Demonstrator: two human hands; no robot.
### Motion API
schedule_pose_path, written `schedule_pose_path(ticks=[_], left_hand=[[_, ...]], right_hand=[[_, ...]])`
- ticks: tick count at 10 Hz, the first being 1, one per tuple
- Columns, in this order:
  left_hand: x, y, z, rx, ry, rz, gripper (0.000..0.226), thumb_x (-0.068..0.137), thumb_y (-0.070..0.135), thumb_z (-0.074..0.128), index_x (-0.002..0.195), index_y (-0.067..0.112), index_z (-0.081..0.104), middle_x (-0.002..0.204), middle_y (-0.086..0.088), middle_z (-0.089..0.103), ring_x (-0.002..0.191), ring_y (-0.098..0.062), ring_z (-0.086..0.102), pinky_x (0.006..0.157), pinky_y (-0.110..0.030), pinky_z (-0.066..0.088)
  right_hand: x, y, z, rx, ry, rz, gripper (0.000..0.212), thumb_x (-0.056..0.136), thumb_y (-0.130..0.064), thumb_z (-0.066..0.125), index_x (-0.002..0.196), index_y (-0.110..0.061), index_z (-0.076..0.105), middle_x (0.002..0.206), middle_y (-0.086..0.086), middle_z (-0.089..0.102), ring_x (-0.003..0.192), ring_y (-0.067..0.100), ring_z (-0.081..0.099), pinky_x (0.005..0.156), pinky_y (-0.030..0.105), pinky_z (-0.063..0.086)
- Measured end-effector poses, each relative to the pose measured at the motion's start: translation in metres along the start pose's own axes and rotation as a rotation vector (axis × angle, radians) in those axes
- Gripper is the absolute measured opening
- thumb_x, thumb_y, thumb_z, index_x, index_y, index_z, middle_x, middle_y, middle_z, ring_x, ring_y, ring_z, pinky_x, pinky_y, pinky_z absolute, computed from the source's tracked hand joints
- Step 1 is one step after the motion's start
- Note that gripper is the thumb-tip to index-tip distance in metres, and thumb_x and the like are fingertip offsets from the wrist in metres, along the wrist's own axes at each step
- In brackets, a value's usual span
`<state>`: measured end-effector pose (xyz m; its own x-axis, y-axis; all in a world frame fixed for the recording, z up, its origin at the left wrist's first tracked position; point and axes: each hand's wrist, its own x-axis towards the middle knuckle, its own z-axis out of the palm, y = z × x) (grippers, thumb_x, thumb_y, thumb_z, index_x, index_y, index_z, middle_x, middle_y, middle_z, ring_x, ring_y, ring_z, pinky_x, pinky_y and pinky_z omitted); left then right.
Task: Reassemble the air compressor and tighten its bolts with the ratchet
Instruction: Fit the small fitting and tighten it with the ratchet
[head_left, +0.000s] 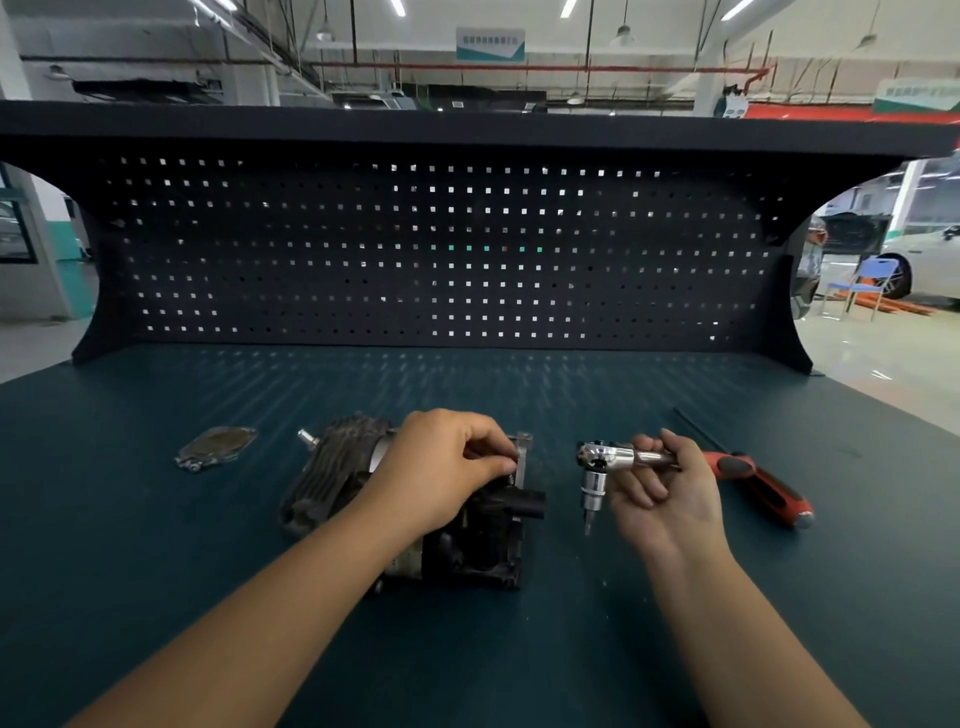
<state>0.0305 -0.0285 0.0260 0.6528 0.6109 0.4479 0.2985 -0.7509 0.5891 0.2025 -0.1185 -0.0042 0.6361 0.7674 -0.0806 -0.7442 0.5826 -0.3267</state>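
The dark air compressor (332, 478) lies on the teal bench, finned cylinder to the left, black housing toward me. My left hand (441, 467) rests over its top, fingers curled and pinching something small at the metal plate (523, 457) on its right side; what it pinches is hidden. My right hand (662, 493) grips the ratchet (613, 460) by its chrome neck, just right of the compressor. The ratchet's socket and bit point down, and its red and black handle (763, 486) sticks out to the right.
A flat metal cover plate (215, 448) lies on the bench left of the compressor. A thin black rod (698, 431) lies behind the ratchet handle. A dark pegboard (441, 249) walls off the back of the bench.
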Motion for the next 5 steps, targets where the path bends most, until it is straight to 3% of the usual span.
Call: schedule_pose_path(ticks=[1, 5], left_hand=[[0.0020, -0.0007, 0.0019, -0.014, -0.009, 0.015, 0.010, 0.079, 0.020, 0.076, 0.078, 0.030, 0.074, 0.066, 0.027, 0.062, 0.073, 0.016, 0.058, 0.064, 0.001, 0.040], [-0.0008, -0.0045, 0.0031, -0.095, 0.005, 0.025, 0.019, 0.080, 0.022, 0.074, 0.072, 0.039, 0.070, 0.068, 0.032, 0.062, 0.076, 0.019, 0.056, 0.064, 0.004, 0.036]], right_hand=[[0.0011, -0.0002, -0.0001, 0.003, 0.003, -0.002, 0.032, 0.096, -0.014, 0.038, 0.064, -0.013, 0.036, 0.046, 0.000, 0.051, 0.023, 0.004, 0.022, 0.026, 0.013, 0.016], [0.0006, 0.0016, -0.0001, -0.017, 0.003, -0.008, 0.032, 0.096, -0.015, 0.037, 0.064, -0.014, 0.036, 0.046, -0.001, 0.049, 0.022, 0.005, 0.022, 0.026, 0.013, 0.016]])
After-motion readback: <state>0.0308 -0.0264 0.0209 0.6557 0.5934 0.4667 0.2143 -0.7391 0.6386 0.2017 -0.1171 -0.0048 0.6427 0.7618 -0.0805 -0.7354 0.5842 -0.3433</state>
